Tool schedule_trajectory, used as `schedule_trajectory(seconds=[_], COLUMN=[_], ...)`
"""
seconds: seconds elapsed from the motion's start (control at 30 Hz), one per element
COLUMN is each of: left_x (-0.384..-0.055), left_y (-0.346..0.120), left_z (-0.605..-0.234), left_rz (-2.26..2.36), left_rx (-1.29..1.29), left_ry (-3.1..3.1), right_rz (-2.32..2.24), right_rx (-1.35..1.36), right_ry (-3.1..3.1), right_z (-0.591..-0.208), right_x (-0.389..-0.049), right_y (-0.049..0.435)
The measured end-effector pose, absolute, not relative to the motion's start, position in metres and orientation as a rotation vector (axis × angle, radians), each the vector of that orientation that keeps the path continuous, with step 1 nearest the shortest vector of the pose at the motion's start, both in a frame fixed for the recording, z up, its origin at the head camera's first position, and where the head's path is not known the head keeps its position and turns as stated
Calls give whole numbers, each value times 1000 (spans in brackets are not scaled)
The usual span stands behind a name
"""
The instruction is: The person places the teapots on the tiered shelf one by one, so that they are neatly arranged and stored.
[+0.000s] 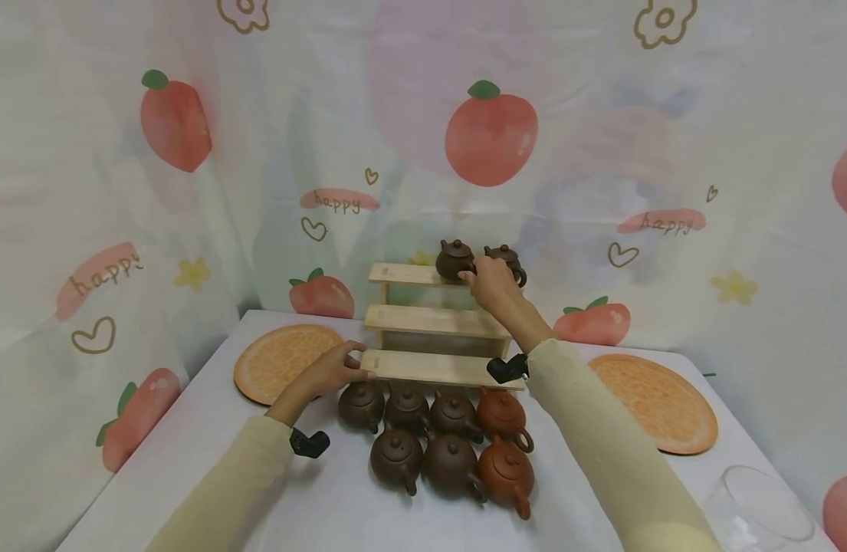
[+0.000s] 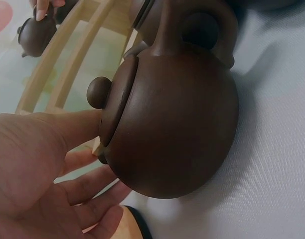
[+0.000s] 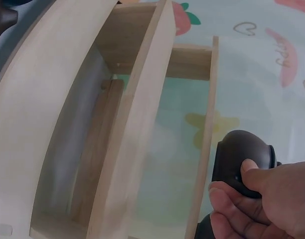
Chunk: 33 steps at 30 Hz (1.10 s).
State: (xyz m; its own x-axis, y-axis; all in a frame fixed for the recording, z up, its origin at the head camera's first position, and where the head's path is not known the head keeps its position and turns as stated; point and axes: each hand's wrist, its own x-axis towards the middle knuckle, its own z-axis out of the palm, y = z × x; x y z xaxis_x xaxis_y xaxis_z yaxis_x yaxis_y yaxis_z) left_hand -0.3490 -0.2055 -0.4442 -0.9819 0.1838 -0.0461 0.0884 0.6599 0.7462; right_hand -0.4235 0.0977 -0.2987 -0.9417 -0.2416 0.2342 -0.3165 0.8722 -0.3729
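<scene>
On the top step of a three-tier wooden display stand are two dark brown teapots. My right hand pinches the handle of the left teapot, which is upright there; the other dark teapot is partly hidden behind the hand. My left hand holds the left end of the lowest step between thumb and index finger, its other fingers loosely bent. Close beside that thumb is a dark teapot, its lid knob near the fingers in the left wrist view.
Two rows of teapots stand before the stand: several dark brown, plus two reddish ones on the right. Round orange-patterned mats lie left and right. A clear glass container is at the near right. Printed cloth hangs behind.
</scene>
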Motion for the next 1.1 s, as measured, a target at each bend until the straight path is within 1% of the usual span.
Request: schedule_trajectory(seconds=[0.47,1.1], left_x=[-349,-349], left_y=[-204,-206], left_z=[-442,-441], left_rz=[1209,1182], left_rx=[193,209], left_ry=[2753,2755], right_rz=[619,605], right_rx=[440,435], right_ry=[-2909,-2912], right_z=[-300,-301], right_x=[-433,-430], right_y=[99,103])
